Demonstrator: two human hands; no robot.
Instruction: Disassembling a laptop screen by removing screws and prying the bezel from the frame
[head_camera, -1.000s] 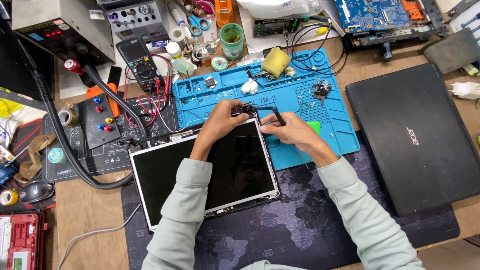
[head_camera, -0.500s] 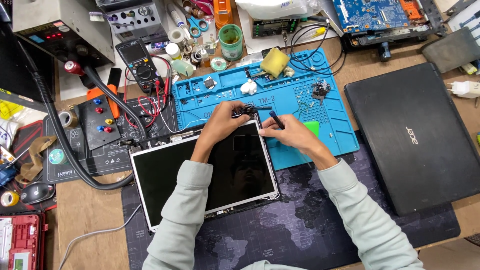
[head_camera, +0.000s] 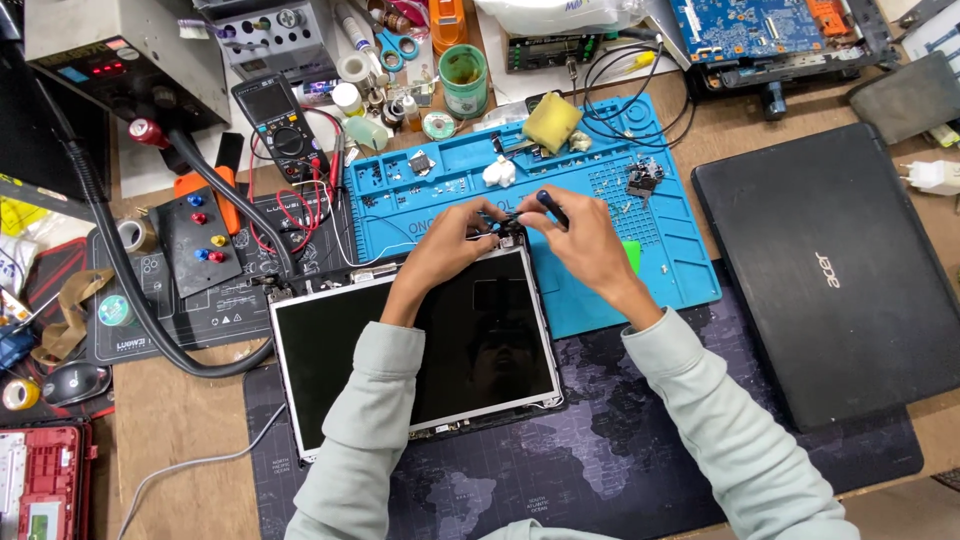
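Head cam looks straight down on a packed repair bench, and both hands meet at the top right corner of a bare laptop screen panel (head_camera: 415, 350). That panel lies glass-up, half on the dark world-map desk mat (head_camera: 600, 470) and with its top edge over the blue silicone work mat (head_camera: 600, 200). The left hand (head_camera: 455, 238) has its fingers pinched together on a small dark part at that corner, looks like a hinge bracket or connector (head_camera: 510, 232), too small to say which. The right hand (head_camera: 585, 235) is closed around a thin dark-handled tool, probably a precision screwdriver (head_camera: 550, 207), tip angled down toward the same corner.

Stuff I'd worry about from here:

- If that tip slips off, it lands right on the exposed glass, and a bare panel like this scratches or cracks easily, I reckon.
- The panel sits across two mats, so it may be rocking a bit. Pressing down at one corner could flex it.
- Tiny screws and bits (head_camera: 615, 185) are scattered loose on the blue mat just beyond the hands. A sleeve brushing through sends them flying, and good luck finding them on this bench.
- Both forearms hover over the panel, so leaning in puts weight on the screen.
- The closed black laptop (head_camera: 830, 270) sits just beside the right elbow, easy to bump.
- The multimeter (head_camera: 280, 125) leads trail near the panel's left corner and could snag.
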